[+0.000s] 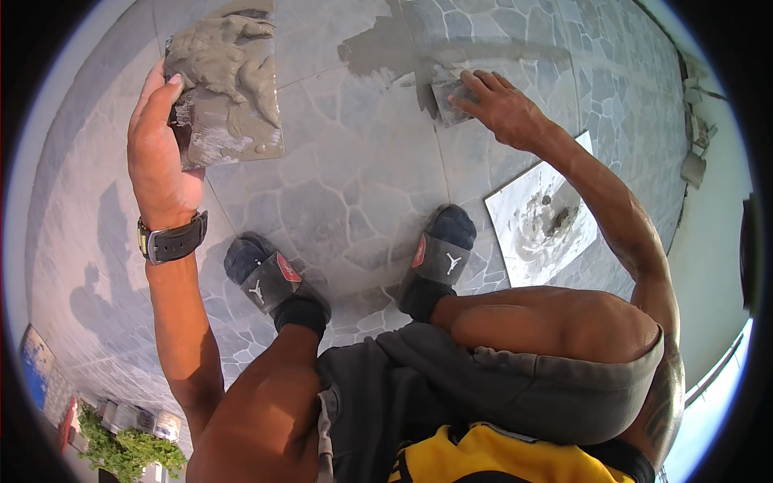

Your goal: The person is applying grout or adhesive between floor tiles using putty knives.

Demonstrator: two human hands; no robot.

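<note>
Head view: left hand fingers clasp mortar-laden board; right hand fingers press trowel flat.

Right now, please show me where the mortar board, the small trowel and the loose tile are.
mortar board [233,141]: head view, on its smeared lower face.
small trowel [445,101]: head view, on the blade beside the fingertips.
loose tile [523,229]: head view, on its pale face.

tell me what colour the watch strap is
Black, on the left wrist watch strap, head view.

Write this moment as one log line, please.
left hand: holds mortar board | right hand: presses trowel on tiled floor | stance: squatting
</note>
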